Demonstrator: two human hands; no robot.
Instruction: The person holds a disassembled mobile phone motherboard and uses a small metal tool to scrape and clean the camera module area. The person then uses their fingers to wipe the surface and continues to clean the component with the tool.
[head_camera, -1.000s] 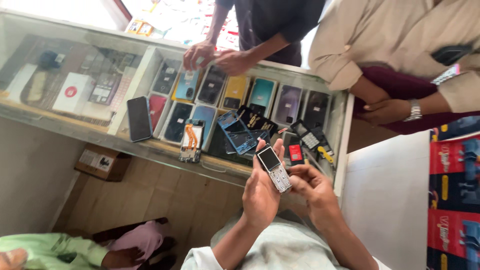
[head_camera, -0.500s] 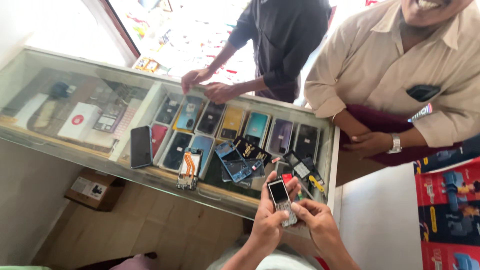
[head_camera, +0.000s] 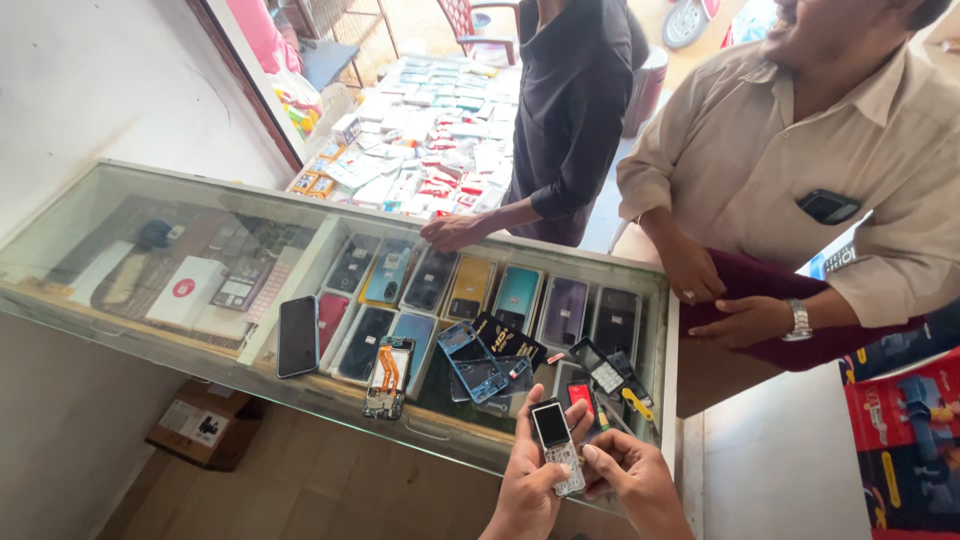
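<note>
The left hand (head_camera: 525, 478) and right hand (head_camera: 632, 478) are both closed around a small keypad phone (head_camera: 557, 445). They hold it just above the glass counter (head_camera: 120, 215), near an opened phone (head_camera: 388, 376).

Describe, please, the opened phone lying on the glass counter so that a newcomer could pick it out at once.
Start at the glass counter and follow its near edge to the black phone lying flat. Just to its right lies the opened phone: unlike its neighbours, its back is off, showing an orange ribbon cable and circuitry.
</note>
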